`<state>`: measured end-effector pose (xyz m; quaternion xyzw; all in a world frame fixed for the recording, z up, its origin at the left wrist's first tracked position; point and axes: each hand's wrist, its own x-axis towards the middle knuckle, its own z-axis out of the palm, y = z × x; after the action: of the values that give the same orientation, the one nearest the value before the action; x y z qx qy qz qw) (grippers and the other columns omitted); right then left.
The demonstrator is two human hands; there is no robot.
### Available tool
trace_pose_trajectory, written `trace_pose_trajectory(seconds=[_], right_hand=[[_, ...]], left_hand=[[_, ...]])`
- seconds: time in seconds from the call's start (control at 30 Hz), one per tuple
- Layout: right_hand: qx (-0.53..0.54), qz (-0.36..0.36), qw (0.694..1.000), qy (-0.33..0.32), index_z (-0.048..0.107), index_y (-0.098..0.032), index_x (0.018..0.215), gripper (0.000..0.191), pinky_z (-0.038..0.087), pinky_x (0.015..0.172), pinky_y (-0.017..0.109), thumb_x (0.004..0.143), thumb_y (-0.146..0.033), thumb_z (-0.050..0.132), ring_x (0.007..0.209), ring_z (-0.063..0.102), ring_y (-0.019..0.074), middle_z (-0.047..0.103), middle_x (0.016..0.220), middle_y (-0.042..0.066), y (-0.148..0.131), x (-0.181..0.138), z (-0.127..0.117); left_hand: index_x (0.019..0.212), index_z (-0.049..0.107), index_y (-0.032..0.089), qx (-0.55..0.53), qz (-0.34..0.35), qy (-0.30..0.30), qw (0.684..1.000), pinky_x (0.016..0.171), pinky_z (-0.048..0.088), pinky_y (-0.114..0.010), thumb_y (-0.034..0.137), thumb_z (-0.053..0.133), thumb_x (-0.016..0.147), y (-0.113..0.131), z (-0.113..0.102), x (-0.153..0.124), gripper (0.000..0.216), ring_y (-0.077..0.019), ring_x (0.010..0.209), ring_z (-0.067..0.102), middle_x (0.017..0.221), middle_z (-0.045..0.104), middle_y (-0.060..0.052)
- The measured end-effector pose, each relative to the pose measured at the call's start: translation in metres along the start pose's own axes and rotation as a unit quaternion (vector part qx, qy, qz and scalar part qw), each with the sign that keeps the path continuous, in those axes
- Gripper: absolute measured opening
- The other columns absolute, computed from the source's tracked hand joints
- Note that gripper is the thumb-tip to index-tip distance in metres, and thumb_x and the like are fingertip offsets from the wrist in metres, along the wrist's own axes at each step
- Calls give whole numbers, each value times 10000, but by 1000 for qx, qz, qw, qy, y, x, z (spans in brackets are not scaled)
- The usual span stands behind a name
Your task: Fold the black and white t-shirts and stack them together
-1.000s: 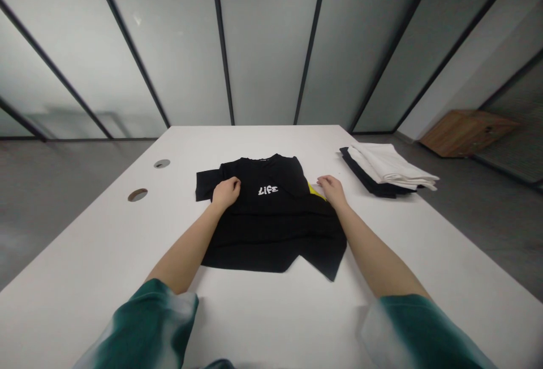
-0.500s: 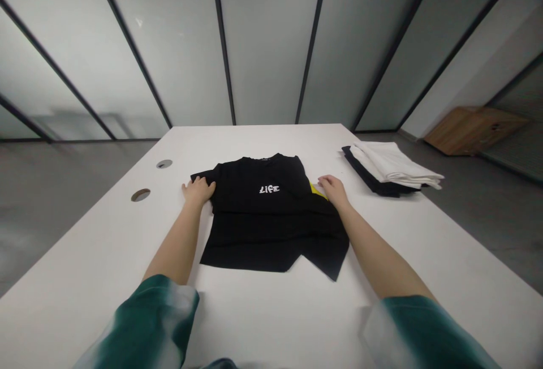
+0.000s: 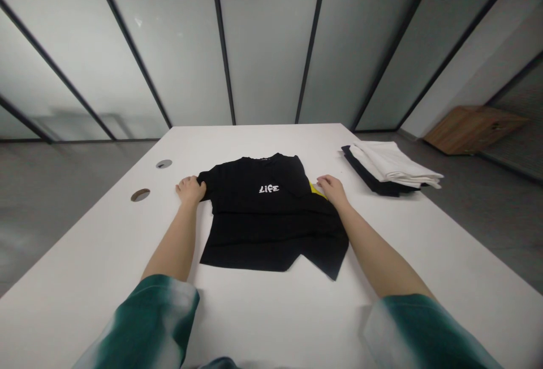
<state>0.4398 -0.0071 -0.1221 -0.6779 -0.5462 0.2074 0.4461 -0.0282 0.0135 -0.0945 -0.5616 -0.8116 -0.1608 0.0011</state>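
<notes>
A black T-shirt (image 3: 271,216) with white "LIFE" lettering lies flat on the white table (image 3: 263,324), its right side folded in. My left hand (image 3: 190,191) sits at the end of the shirt's left sleeve, fingers curled round the sleeve edge. My right hand (image 3: 333,188) rests flat on the shirt's right shoulder with fingers stretched out, next to a small yellow patch (image 3: 314,189) that shows at the shirt's edge.
A stack of folded white and black clothes (image 3: 392,168) lies at the table's far right. Two round cable holes (image 3: 140,194) are in the table at the left. A wooden box (image 3: 470,128) stands on the floor beyond, to the right.
My left hand has slid left from the shirt's chest to the end of the left sleeve and curled on it. The right hand has stayed in place.
</notes>
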Motion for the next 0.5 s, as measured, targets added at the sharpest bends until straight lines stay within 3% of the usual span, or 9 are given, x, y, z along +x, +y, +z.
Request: trace_pose_trajectory(seconds=[0.13, 0.27, 0.37, 0.5], right_hand=[[-7, 2, 1000, -3, 682, -195, 786, 232, 483, 830, 344, 786, -345, 506, 839, 659, 224, 728, 801, 55, 0, 0, -1], [-6, -1, 1000, -10, 680, -188, 782, 247, 481, 816, 340, 788, -357, 500, 817, 656, 222, 723, 789, 59, 0, 0, -1], [-5, -3, 1000, -13, 679, -186, 784, 245, 480, 807, 337, 789, -353, 500, 807, 656, 219, 724, 785, 57, -1, -1, 0], [-17, -15, 1000, -13, 680, -191, 782, 233, 483, 795, 330, 795, -347, 508, 806, 650, 218, 727, 787, 58, -2, -2, 1]], left_hand=[[1039, 623, 163, -140, -48, -4, 989, 896, 484, -453, 334, 530, 794, 1, -5, 7, 313, -341, 1060, 621, 1077, 678, -172], [907, 592, 178, -309, -85, 13, 947, 751, 513, -351, 333, 579, 735, 1, -15, 13, 232, -246, 845, 641, 846, 659, -66], [864, 574, 180, -382, -61, 22, 922, 693, 505, -302, 319, 607, 698, 13, -24, 16, 219, -198, 772, 617, 777, 624, -23], [873, 589, 176, -394, 3, 3, 919, 687, 521, -298, 309, 636, 700, 50, -43, 17, 223, -198, 786, 625, 780, 637, -22]])
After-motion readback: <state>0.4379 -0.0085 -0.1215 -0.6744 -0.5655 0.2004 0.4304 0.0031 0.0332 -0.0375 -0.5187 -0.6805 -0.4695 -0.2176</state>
